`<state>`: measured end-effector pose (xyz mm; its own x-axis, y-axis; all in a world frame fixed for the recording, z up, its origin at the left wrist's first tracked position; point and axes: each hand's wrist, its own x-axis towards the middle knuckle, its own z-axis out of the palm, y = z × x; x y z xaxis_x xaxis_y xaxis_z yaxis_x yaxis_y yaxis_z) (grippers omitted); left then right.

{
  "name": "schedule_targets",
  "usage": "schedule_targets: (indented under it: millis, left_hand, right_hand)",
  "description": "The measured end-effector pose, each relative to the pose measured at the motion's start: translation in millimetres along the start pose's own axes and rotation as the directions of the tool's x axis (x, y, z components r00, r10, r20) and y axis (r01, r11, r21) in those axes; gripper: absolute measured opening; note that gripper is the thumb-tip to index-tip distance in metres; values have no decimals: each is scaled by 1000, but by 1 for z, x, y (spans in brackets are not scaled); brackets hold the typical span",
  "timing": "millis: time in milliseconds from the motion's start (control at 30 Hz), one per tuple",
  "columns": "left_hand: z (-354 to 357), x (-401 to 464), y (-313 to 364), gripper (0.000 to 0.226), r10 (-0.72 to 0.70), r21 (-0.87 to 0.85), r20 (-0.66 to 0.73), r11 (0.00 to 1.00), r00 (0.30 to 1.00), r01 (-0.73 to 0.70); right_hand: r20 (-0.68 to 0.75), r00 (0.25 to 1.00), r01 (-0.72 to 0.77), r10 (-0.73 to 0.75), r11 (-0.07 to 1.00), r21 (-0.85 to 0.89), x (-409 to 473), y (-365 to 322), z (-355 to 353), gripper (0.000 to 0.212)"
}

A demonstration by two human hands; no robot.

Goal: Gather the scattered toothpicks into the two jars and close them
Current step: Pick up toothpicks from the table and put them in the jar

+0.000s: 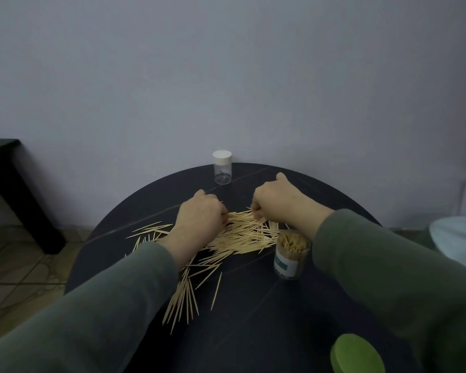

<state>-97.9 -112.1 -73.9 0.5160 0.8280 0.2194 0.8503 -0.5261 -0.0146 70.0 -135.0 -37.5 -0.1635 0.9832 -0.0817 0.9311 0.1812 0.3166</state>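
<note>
Nearest the camera, a green lid (357, 355) lies on the round dark table (253, 332). Both green-sleeved arms reach forward over scattered toothpicks (242, 232). Left hand (199, 215) and right hand (276, 199), knuckles up, curl their fingers onto the pile, pinching toothpicks. One open, full jar (291, 254) stands beside the right wrist; a white-capped empty jar (222, 168) stands at the far edge.

You can read no text here: the clear plastic jar packed with toothpicks (291, 254) carries a white-and-green paper label (285, 265), but its print is too blurred.
</note>
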Motion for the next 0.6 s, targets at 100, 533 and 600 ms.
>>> schedule_targets:
  millis: [100, 533, 600]
  left_hand:
    - [-3, -5, 1, 26, -16, -16, -10, 1000, 1000, 16]
    - [-13, -21, 21, 24, -182, -218, 50, 958, 982, 188]
    - [-13, -25, 26, 24, -205, -250, 50, 945, 977, 211]
  right_hand:
    - [-39, 999, -28, 29, 999, 41, -8, 6, 1, 26]
    - [-222, 949, -146, 226, 934, 327, -60, 24, 7, 26]
    - [-226, 945, -152, 237, 929, 338, -67, 24, 10, 27]
